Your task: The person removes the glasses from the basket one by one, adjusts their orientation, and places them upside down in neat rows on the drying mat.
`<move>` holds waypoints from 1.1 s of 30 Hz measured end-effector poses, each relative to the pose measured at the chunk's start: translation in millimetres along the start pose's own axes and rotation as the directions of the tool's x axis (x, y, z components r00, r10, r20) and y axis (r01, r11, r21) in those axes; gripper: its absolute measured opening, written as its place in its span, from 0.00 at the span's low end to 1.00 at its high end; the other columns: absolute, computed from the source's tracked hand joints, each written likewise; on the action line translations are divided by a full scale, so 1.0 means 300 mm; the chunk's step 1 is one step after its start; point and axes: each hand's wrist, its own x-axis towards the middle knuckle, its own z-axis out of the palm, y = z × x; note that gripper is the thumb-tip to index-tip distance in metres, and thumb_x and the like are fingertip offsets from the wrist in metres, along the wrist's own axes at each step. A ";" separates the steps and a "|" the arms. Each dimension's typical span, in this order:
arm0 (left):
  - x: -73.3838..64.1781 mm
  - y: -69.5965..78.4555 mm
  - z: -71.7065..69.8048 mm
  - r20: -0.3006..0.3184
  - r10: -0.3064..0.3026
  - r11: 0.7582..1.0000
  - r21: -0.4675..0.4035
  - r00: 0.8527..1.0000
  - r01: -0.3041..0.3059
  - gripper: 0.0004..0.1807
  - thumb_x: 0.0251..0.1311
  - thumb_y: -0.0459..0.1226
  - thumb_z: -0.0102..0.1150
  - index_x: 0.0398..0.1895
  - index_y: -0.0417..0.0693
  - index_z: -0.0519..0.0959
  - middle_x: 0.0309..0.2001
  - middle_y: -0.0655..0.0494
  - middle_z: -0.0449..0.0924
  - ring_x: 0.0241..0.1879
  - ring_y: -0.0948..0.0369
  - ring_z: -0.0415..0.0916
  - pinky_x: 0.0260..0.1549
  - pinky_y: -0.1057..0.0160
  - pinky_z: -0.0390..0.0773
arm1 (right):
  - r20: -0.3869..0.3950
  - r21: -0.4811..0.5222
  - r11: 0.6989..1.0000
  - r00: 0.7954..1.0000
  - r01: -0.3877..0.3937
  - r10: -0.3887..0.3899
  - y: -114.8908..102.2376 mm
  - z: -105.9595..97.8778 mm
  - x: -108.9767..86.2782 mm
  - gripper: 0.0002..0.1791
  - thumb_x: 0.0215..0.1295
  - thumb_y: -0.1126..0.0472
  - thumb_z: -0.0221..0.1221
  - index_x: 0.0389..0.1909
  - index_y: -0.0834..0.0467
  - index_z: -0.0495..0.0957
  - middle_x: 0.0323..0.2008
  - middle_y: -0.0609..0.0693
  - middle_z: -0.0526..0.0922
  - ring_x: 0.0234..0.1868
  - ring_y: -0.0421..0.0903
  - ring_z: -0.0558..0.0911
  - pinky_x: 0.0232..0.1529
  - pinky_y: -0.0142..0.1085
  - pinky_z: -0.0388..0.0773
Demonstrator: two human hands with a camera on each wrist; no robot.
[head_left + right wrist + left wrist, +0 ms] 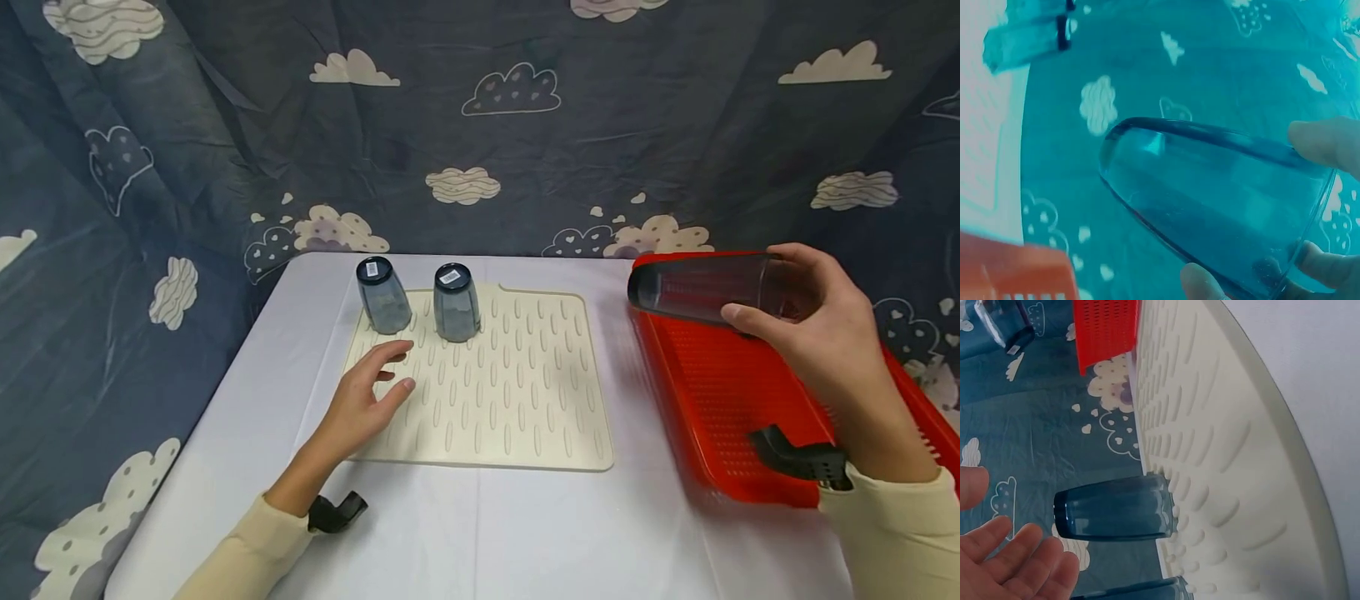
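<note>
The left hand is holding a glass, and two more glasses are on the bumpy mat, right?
Not quite: the right hand holds that glass, as the head view shows. The two other glasses are on the bumpy mat, as you said.

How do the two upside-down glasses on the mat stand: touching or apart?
Apart: the head view plainly shows pale mat between the left glass and the right glass.

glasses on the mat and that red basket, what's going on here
A person's right hand holds a dark tinted glass, tipped nearly on its side, off the table near the far end of the red basket. The left hand holds nothing and hovers over the cream mat. Two similar glasses stand upside down towards the mat's far left.
</note>
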 end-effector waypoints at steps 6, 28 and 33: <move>0.008 0.015 0.001 -0.002 -0.013 1.000 -0.024 1.000 0.012 0.27 0.63 0.32 0.61 0.67 0.42 0.70 0.64 0.44 0.75 0.60 0.48 0.76 0.54 0.48 0.81 | 0.032 0.131 0.988 0.996 0.084 -0.089 -0.047 0.052 -0.011 0.41 0.60 0.62 0.68 0.72 0.41 0.61 0.55 0.33 0.72 0.48 0.32 0.74 0.41 0.11 0.74; 0.001 0.028 0.002 0.002 -0.047 0.997 -0.068 0.999 0.047 0.27 0.64 0.33 0.61 0.67 0.44 0.70 0.65 0.47 0.74 0.62 0.49 0.75 0.55 0.48 0.81 | 0.202 0.451 0.863 0.916 0.226 -0.346 -0.214 0.326 -0.100 0.41 0.54 0.75 0.65 0.69 0.54 0.65 0.59 0.49 0.72 0.57 0.45 0.75 0.47 0.23 0.81; -0.001 0.063 0.007 0.017 -0.015 0.994 -0.109 1.000 0.017 0.28 0.64 0.34 0.62 0.67 0.46 0.69 0.65 0.49 0.74 0.63 0.52 0.75 0.55 0.50 0.81 | 0.229 0.555 0.810 0.902 0.188 -0.366 -0.225 0.388 -0.112 0.39 0.53 0.78 0.62 0.67 0.57 0.65 0.57 0.49 0.71 0.57 0.48 0.74 0.47 0.26 0.83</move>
